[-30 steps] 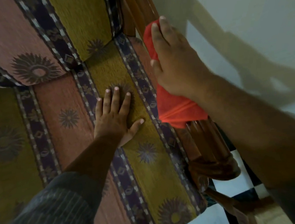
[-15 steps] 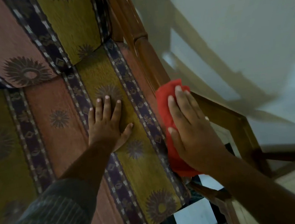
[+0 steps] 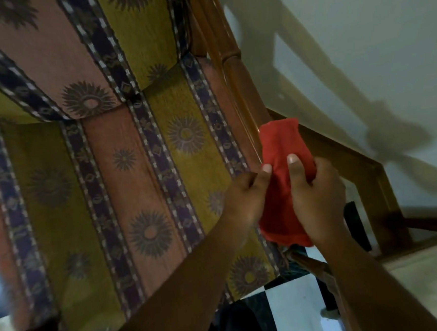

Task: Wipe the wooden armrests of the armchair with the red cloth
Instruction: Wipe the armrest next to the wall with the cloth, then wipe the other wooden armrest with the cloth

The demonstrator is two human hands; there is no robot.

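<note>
The red cloth (image 3: 280, 154) hangs bunched over the front part of the right wooden armrest (image 3: 232, 66) of the armchair. My right hand (image 3: 315, 196) grips the cloth from the right, thumb on top. My left hand (image 3: 246, 197) pinches the cloth's left edge between thumb and fingers. Both hands sit just off the seat cushion's right edge. The front end of the armrest is hidden under the cloth and hands.
The armchair's striped seat cushion (image 3: 124, 189) with sunburst patterns fills the left and middle. A white wall (image 3: 359, 34) stands close on the right. A wooden frame rail (image 3: 357, 158) runs beside the armrest. Black-and-white floor tiles (image 3: 293, 309) show below.
My left hand left the seat cushion and came to the cloth, taking hold of its edge. My right hand slid forward along the armrest and now holds the cloth bunched rather than pressed flat.
</note>
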